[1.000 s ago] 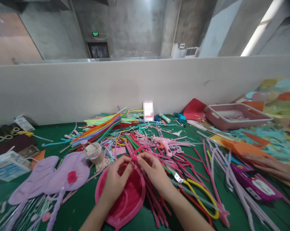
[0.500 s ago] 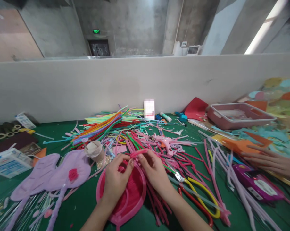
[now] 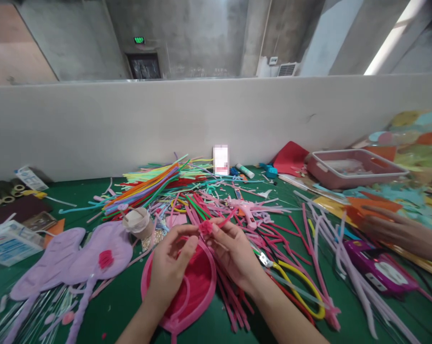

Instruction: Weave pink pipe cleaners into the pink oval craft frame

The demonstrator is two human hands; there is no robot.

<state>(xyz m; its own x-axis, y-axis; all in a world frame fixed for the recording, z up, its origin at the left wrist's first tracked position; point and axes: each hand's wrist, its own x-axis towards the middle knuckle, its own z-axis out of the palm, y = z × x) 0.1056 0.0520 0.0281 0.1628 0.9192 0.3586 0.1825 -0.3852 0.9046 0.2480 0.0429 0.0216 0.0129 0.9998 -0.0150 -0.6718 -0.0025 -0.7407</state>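
Note:
My left hand (image 3: 171, 265) and my right hand (image 3: 230, 248) meet above a pink heart-shaped felt piece (image 3: 183, 286) that lies on the green table (image 3: 122, 306). Both hands pinch a hot-pink pipe cleaner (image 3: 206, 226) between thumbs and fingertips. One end of it is coiled into a small knot at my fingertips; the other end sticks out to the upper right. Loose pink pipe cleaners (image 3: 230, 291) lie under and to the right of my right wrist.
A purple felt butterfly (image 3: 70, 260) lies at left, a small cup (image 3: 138, 220) beside it. A multicoloured pipe cleaner bundle (image 3: 147, 188) is behind. Yellow-handled scissors (image 3: 298, 286), a pink glue gun (image 3: 246, 210), a pink tray (image 3: 355, 168) and another person's hand (image 3: 398, 231) are at right.
The pipe cleaner has been twisted from a loop into a tighter coil at my fingertips. Both hands have lifted a little. The other person's hand at right has shifted left.

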